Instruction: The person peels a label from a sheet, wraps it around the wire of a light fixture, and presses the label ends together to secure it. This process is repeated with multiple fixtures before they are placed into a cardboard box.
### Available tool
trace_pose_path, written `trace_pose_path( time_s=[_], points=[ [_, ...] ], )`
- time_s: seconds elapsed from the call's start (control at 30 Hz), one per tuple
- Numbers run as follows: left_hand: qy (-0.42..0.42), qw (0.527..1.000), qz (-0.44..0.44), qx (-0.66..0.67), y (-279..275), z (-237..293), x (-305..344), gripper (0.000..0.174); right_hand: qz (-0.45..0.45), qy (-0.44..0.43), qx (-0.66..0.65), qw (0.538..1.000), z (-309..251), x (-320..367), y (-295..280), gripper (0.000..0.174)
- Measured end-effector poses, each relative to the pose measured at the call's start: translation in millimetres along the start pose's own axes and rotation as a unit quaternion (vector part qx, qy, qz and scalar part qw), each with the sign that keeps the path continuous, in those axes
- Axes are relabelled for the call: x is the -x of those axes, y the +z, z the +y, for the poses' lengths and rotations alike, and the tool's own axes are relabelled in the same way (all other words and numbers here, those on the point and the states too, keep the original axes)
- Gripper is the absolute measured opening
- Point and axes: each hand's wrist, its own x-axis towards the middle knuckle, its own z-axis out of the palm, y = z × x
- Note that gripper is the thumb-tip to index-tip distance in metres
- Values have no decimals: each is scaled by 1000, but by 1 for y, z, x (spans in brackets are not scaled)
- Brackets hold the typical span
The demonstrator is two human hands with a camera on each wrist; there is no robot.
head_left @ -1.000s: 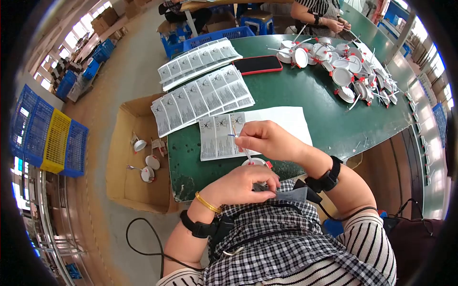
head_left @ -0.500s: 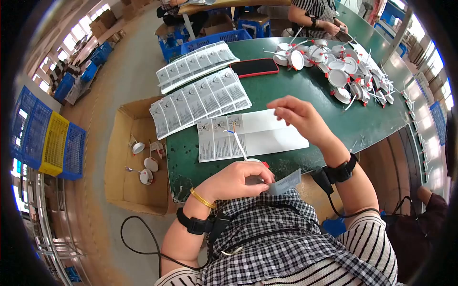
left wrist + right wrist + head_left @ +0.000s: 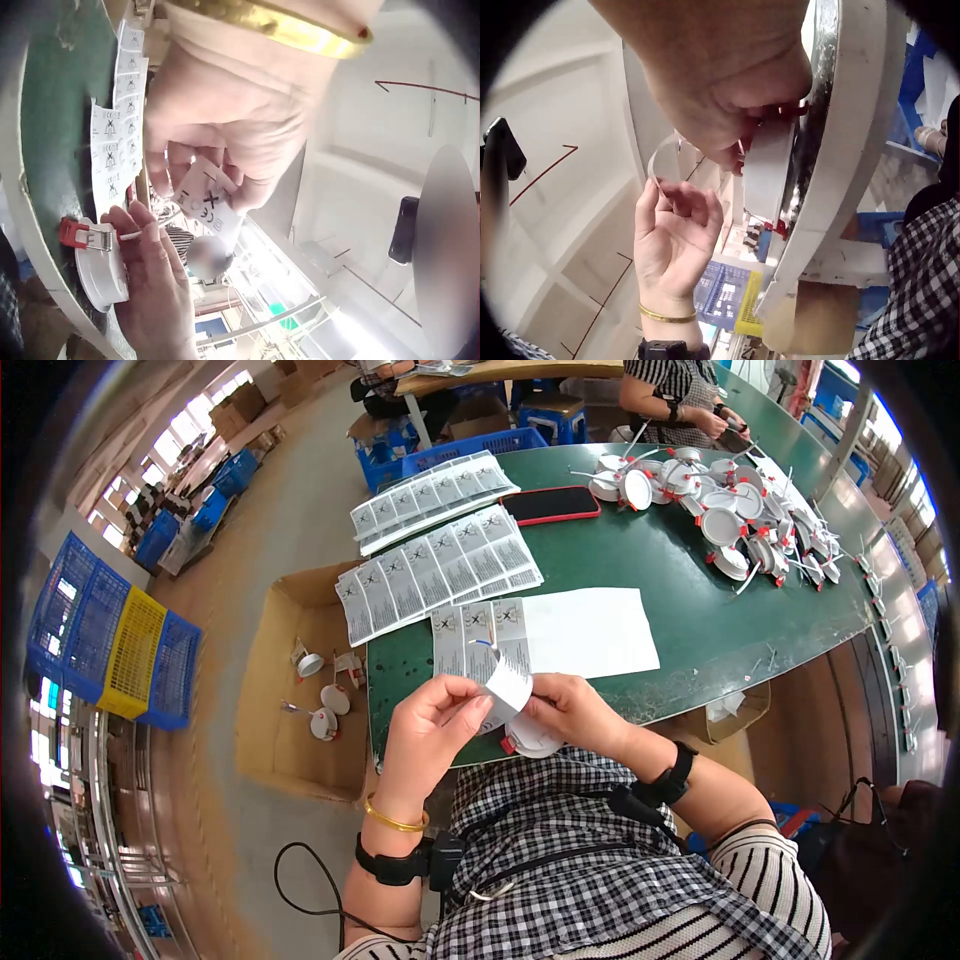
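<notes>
Between thumb and fingertips, my left hand (image 3: 425, 735) pinches a small printed label (image 3: 508, 688). The label curves in the head view, and its printed face (image 3: 204, 196) shows a crossed-out mark in the left wrist view. My right hand (image 3: 583, 712) is close beside it, its fingers pinching the white cable (image 3: 130, 236) of a round downlight (image 3: 535, 738). That downlight has red-tipped spring clips (image 3: 73, 234) and sits at the table's near edge. The cable's bare-ended wires (image 3: 482, 644) stick up past the label, over a label sheet (image 3: 455, 625).
More label sheets (image 3: 430, 568) and a red-edged phone (image 3: 550, 505) lie on the green table (image 3: 700, 645). A pile of downlights (image 3: 720, 500) covers the far right. At left, a cardboard box (image 3: 262, 730) holds several downlights. Another person (image 3: 670, 400) works across the table.
My right hand let go of the wire end, moved away right, then came back to the cable by the downlight. My left hand lifted the label from the lap side up to the cable.
</notes>
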Motion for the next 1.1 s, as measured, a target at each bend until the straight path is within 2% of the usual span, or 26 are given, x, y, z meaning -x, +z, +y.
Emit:
trace_pose_path(
  time_s=[0.07, 0.13, 0.2, 0.23, 0.27, 0.3, 0.4, 0.47, 0.5, 0.63, 0.77, 1.1],
  points=[
    [4, 1000, -2, -16, 0, 0, 3, 16, 20, -104, 72, 992, -13, 8, 1, 16],
    [6, 999, -7, -33, 4, 2, 6, 17, 8, -79, 68, 995, -19, 16, -1, 17],
    [1, 1000, -14, -22, 12, 10, 11, 19, -20, 36, 60, 997, -22, 27, -4, 18],
    [-1, 1000, -18, -22, 14, 11, 12, 19, -18, 75, 67, 995, -33, 29, -9, 19],
    [26, 1000, -7, -9, 16, 11, 13, 20, -15, 79, 66, 995, -32, 32, -9, 19],
    [52, 999, 5, 4, 19, 11, 14, 20, -12, 61, 70, 996, -30, 35, -8, 19],
    [34, 998, 43, 34, 27, 12, 13, 22, -5, 30, 88, 996, -27, 40, -4, 20],
    [15, 999, 41, -6, 24, 3, 11, 22, -3, -31, 137, 990, -28, 40, -2, 19],
    [5, 999, 39, -23, 23, -1, 11, 22, 27, -64, 148, 986, -28, 42, 1, 19],
    [-21, 999, 37, -17, 24, -10, 11, 21, 39, -57, 168, 983, -31, 47, 3, 19],
    [-1, 996, 20, -89, 24, -11, 10, 23, 36, -61, 180, 981, -31, 50, 2, 18],
    [-3, 995, 3, -103, 21, -8, 8, 25, 18, -45, 193, 980, -34, 53, -2, 15]
  ],
)
